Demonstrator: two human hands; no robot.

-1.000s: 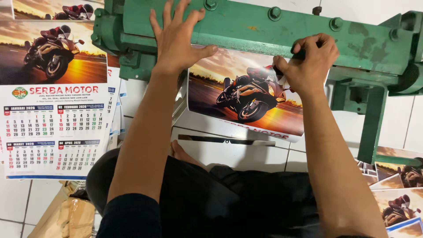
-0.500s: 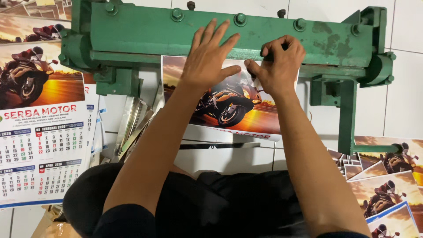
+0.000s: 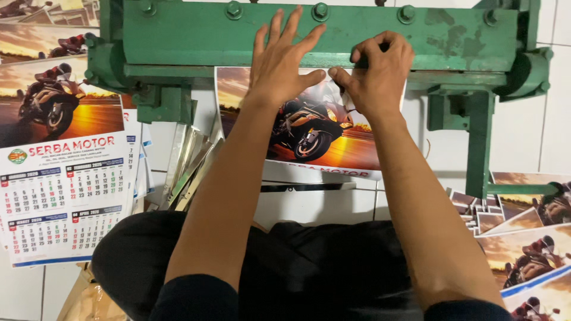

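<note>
Two bare hands are working at the mouth of a green painted steel bench press (image 3: 226, 41) with bolt heads along its top bar. The left hand (image 3: 284, 68) is lying flat with fingers spread, its palm pressing on the upper edge of a glossy printed calendar sheet showing a motorcycle at sunset (image 3: 333, 139), its fingertips reaching up onto the green bar. The right hand (image 3: 377, 71), just beside it, is curled, its thumb and fingers pinched at the sheet's top edge where that edge is entering the slot; whether a small part sits in the pinch cannot be told.

The sheet is hanging down from under both hands toward the body, its lower border just above a dark thin strip (image 3: 306, 187) lying on the white tiled floor (image 3: 529, 137).

Judgement: the step is going well if the top edge is seated square and fully against the slot, with the flat palm keeping the paper from skewing while the pinching fingers are aligning it.

No containers are showing. Loose stacks only: to the left of the left hand, finished wall calendars with month grids (image 3: 59, 196) and a bundle of thin metal strips (image 3: 187, 166); to the right of the right hand, a fanned pile of printed motorcycle sheets (image 3: 523, 238).
</note>
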